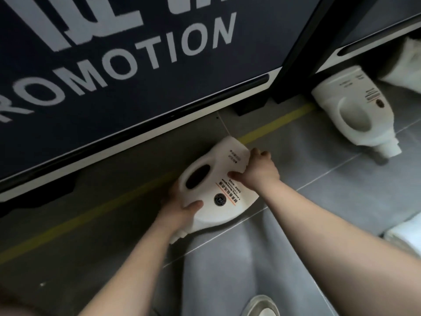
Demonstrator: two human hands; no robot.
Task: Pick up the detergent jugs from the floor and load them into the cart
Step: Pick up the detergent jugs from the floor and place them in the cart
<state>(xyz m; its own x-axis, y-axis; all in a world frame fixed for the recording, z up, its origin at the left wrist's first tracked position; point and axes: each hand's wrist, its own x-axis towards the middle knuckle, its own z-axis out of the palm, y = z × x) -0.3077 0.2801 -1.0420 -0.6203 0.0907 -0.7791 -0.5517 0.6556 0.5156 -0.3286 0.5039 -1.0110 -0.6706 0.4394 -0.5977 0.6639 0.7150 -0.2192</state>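
jug (216,185) white, lying on its side at frame centre on the grey tiled floor (330,201), handle hole facing up, printed label and a round dark emblem showing, neck end toward 7 o'clock. left hand (182,208) grips the jug's neck end, thumb pressed on the top face, other fingers wrapped under and hidden. right hand (257,169) clamps the jug's 2 o'clock edge, thumb on the label, fingers curled over the rim and pressed together. cannot tell if the jug is lifted or touching the floor.

second jug (357,110) at 2 o'clock, on its side on the floor, cap toward 5 o'clock, its base tucked under the shelf edge, well apart from the held one. more white packs (407,65) on the low shelf at 3 o'clock, blurred. another white thing (405,233) at the right edge, 4 o'clock, cut off.

dark sign panel (136,65) with white letters "romotion" fills 10 to 12 o'clock, just beyond the jug. yellow tape line (273,126) runs across the floor under the panel edge. shoe tip (259,306) at 6 o'clock.
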